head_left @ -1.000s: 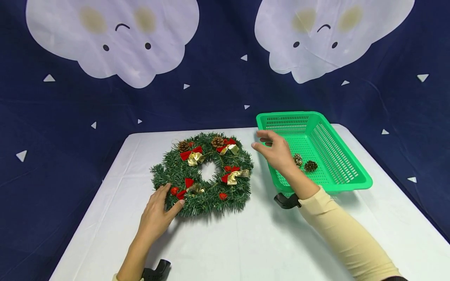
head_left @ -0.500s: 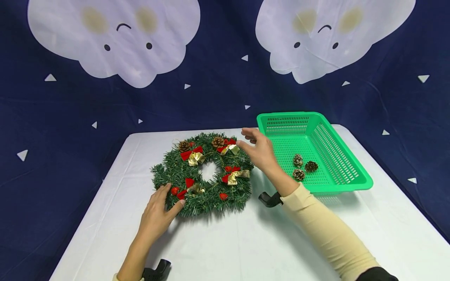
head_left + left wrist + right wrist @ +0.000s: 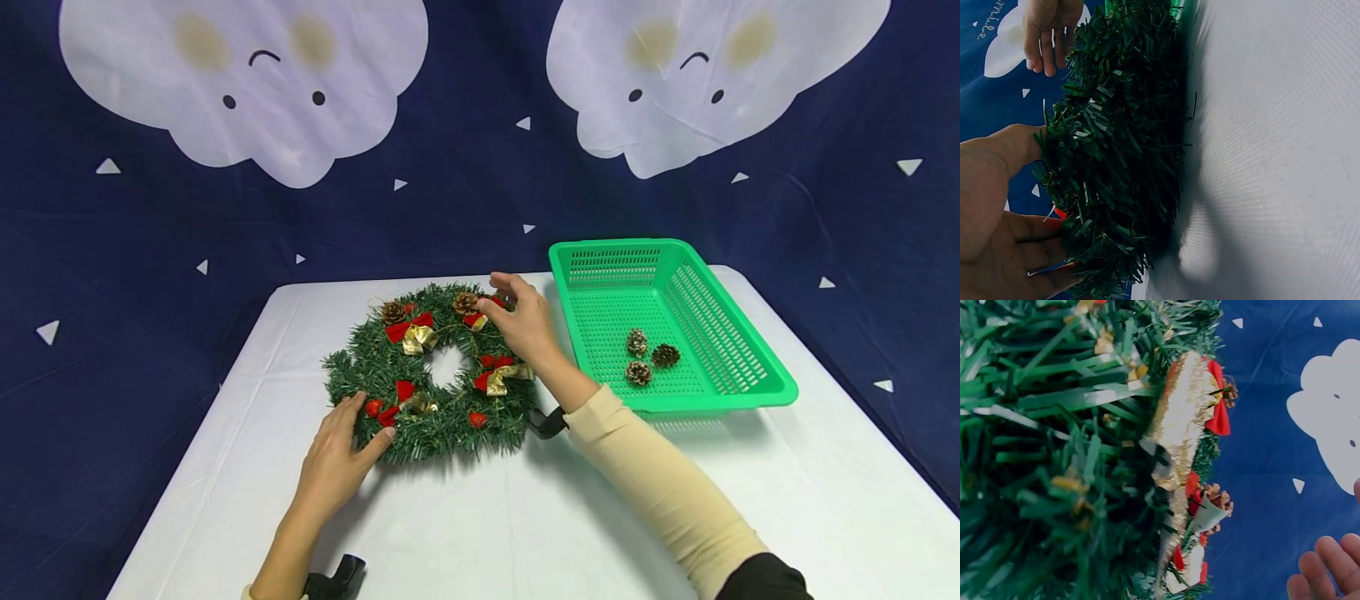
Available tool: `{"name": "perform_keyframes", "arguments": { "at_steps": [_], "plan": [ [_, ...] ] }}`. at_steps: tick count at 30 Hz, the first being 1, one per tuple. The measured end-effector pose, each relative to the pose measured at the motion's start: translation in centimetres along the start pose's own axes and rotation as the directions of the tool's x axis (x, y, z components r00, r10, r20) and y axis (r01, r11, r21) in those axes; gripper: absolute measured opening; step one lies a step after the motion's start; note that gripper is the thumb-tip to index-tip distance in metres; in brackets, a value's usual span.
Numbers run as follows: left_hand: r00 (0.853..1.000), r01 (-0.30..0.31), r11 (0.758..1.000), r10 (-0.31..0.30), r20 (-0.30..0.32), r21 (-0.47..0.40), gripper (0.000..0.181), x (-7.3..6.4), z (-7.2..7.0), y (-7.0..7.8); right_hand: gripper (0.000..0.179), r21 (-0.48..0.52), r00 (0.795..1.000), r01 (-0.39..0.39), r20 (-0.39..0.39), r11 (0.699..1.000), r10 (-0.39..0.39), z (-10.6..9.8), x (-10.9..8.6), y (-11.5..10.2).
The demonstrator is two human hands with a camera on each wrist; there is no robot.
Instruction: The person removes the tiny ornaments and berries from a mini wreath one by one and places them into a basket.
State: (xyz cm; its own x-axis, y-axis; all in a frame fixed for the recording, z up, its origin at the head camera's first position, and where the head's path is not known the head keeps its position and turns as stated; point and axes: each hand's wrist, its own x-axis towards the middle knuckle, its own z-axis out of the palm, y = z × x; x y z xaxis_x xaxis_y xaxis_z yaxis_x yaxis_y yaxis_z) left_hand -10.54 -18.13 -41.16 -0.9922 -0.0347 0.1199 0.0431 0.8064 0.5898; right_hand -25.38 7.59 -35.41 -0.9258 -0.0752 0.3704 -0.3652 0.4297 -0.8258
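Observation:
A green wreath [image 3: 442, 437] lies on the white table in the head view, decorated with red-and-gold bows [image 3: 417, 335], red berries and brown pine cones. My left hand [image 3: 333, 458] rests on its front left edge, thumb and fingers spread; in the left wrist view the fingertips [image 3: 1047, 253] touch the greenery. Over the wreath's back right part is my right hand [image 3: 525, 325], fingers loosely bent beside a pine cone [image 3: 465, 303] and partly covering a bow. In the right wrist view its fingers [image 3: 1325, 569] appear apart from the wreath [image 3: 1041, 456], holding nothing.
To the right stands a green plastic basket [image 3: 757, 367] with 3 pine cones [image 3: 665, 356] inside. The white tablecloth [image 3: 450, 533] reaches back to a dark blue curtain [image 3: 465, 225] printed with clouds.
My right hand has moved left from beside the basket to over the wreath's back right, uncovering the pine cones in the basket. The left hand and wreath have stayed put.

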Motion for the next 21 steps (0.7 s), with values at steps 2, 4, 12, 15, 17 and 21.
{"name": "perform_keyframes", "arguments": {
  "at_steps": [2,4,12,15,17,21],
  "plan": [
    [1.000,-0.001,1.000,0.001,0.000,0.001,0.077,0.0,0.0,0.0,0.047,-0.012,1.000,-0.002,-0.007,1.000,0.002,0.3,0.2,0.1],
    [1.000,0.003,1.000,-0.003,0.005,0.001,0.077,0.0,0.0,0.0,0.048,-0.028,1.000,0.002,-0.013,1.000,-0.002,0.5,0.4,0.2],
    [1.000,0.023,1.000,-0.023,0.020,0.001,0.078,0.0,-0.1,0.0,0.047,-0.072,0.999,0.040,-0.021,0.997,-0.041,1.6,1.3,0.6],
    [0.999,0.028,1.000,-0.028,0.022,-0.001,0.078,-0.1,-0.1,0.0,0.047,-0.091,0.999,0.047,-0.019,0.995,-0.049,2.0,1.6,0.9],
    [0.999,0.029,1.000,-0.029,0.022,-0.001,0.078,-0.1,-0.1,0.0,0.047,-0.106,0.999,0.046,-0.010,0.993,-0.047,2.2,1.7,1.0],
    [1.000,0.023,1.000,-0.023,0.017,0.003,0.078,-0.2,0.0,0.1,0.048,-0.113,0.999,0.034,0.011,0.993,-0.033,2.6,2.0,1.1]
  ]
}}
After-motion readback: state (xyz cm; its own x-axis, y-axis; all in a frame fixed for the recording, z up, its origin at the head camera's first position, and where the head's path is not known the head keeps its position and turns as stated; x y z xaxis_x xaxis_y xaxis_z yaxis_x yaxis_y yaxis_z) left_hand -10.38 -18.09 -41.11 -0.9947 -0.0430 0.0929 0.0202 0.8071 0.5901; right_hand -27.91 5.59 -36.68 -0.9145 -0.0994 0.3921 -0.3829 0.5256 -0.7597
